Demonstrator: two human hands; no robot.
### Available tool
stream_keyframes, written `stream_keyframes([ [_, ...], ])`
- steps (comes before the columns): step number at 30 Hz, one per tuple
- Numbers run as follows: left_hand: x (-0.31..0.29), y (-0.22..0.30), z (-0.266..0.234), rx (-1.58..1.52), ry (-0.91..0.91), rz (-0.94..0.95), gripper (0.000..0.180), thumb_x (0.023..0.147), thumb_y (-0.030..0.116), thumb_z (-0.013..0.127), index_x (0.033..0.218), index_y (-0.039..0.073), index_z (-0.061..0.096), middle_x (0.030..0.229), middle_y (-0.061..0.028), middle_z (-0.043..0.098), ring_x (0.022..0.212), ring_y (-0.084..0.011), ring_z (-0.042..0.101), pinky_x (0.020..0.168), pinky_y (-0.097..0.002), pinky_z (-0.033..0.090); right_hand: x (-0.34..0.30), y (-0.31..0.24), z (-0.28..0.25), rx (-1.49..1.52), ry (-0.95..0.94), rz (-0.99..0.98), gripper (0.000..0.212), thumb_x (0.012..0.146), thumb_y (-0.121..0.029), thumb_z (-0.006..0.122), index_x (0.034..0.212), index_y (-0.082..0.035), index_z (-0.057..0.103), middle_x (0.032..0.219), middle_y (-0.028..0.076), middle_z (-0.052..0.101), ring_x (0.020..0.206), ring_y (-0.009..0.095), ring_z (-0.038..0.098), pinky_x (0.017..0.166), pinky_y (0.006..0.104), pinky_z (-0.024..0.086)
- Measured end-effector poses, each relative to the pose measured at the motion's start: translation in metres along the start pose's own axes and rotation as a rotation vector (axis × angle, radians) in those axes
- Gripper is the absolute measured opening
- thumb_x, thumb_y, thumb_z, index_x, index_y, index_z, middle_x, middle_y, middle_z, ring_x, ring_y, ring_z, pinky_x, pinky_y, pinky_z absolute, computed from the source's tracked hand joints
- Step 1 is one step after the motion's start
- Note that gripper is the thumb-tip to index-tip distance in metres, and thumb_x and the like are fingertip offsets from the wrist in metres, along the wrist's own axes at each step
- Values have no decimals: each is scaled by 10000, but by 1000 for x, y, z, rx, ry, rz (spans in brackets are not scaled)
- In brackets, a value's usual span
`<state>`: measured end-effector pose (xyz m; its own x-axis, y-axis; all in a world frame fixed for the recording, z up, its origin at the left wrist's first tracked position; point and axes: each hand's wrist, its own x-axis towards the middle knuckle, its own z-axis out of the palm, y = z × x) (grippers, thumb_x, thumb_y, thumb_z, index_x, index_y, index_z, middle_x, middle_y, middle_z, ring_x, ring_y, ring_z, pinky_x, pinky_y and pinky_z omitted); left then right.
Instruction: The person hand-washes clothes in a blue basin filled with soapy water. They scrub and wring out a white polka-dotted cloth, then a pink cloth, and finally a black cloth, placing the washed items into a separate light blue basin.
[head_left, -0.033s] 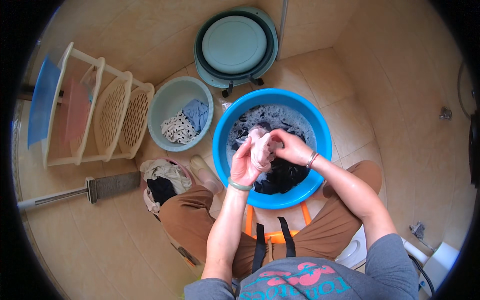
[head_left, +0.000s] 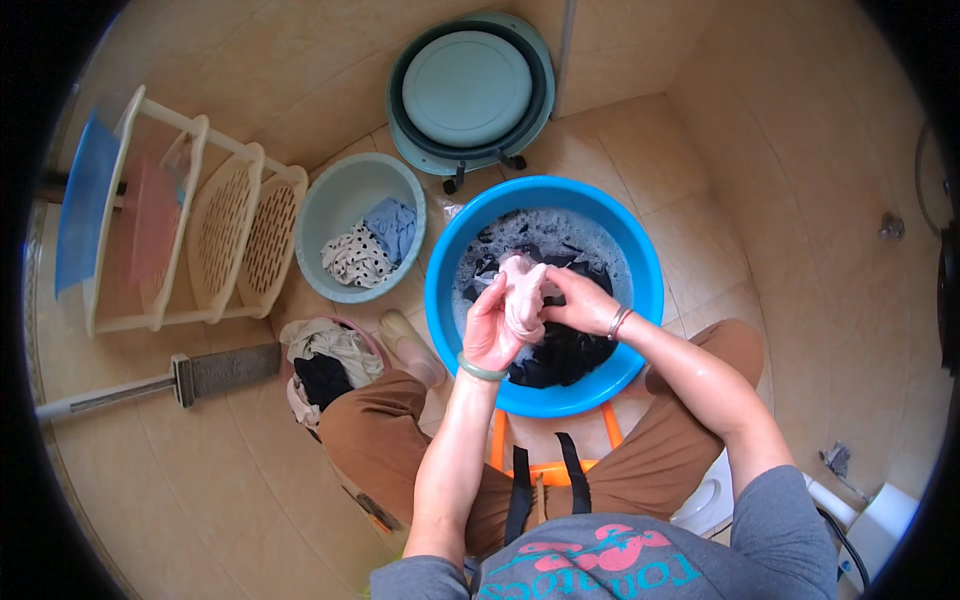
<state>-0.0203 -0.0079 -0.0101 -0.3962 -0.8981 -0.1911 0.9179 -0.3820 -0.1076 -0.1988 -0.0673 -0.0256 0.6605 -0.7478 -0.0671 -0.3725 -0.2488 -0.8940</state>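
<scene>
Between my hands, over the blue basin, is a wet, bunched pale pink cloth; its exact kind of garment does not show. My left hand wraps around its near left side, thumb upward. On the other side, my right hand pinches the cloth's right edge with its fingers. Below them, dark clothes soak in sudsy water. Part of the cloth's underside is hidden by my fingers.
A pale green basin holds a dotted cloth and a blue one. Behind stands a folded green tub. A beige rack and a flat-headed mop are at left. Clothes fill a pink basin beside my foot.
The pink cloth looks narrower and more gathered. My right hand has shifted slightly along its edge; my left hand stays about where it was.
</scene>
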Motion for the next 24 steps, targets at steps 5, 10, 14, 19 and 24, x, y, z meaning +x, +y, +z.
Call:
stream_keyframes([
  [5, -6, 7, 13, 338, 288, 73, 400, 952, 180, 550, 1303, 4, 475, 1219, -142, 599, 1052, -263, 628, 883, -433, 531, 6, -9, -9, 242, 272, 291, 182, 906, -183, 546, 966, -12, 539, 811, 159, 629, 764, 238, 634, 700, 360, 493],
  [10, -11, 25, -7, 874, 377, 150, 474, 899, 220, 648, 1303, 14, 511, 1243, -82, 594, 1090, -180, 595, 925, -332, 480, 6, -13, -17, 559, 400, 288, 206, 947, -201, 500, 985, -1, 532, 856, 99, 602, 793, 156, 589, 717, 317, 482],
  [14, -10, 29, -21, 1036, 266, 119, 592, 860, 273, 697, 1349, 19, 481, 1319, -67, 548, 1205, -178, 517, 1027, -329, 394, 13, -33, -32, 1152, 343, 431, 236, 969, -213, 465, 1055, -23, 575, 979, 92, 629, 878, 169, 617, 801, 326, 514],
  [19, -10, 9, -38, 1204, 344, 72, 595, 863, 322, 686, 1343, 22, 501, 1302, -54, 565, 1195, -166, 517, 1038, -313, 364, 15, -41, -49, 1453, 270, 399, 219, 955, -202, 508, 1068, -41, 607, 1027, 71, 644, 950, 176, 619, 879, 341, 505],
  [24, -9, 17, -31, 887, 439, 207, 454, 955, 372, 558, 1262, 38, 565, 1188, -60, 633, 1082, -159, 596, 925, -313, 464, 13, -22, -71, 836, 352, 349, 236, 916, -226, 596, 1029, -24, 641, 986, 40, 667, 892, 122, 617, 802, 275, 487],
])
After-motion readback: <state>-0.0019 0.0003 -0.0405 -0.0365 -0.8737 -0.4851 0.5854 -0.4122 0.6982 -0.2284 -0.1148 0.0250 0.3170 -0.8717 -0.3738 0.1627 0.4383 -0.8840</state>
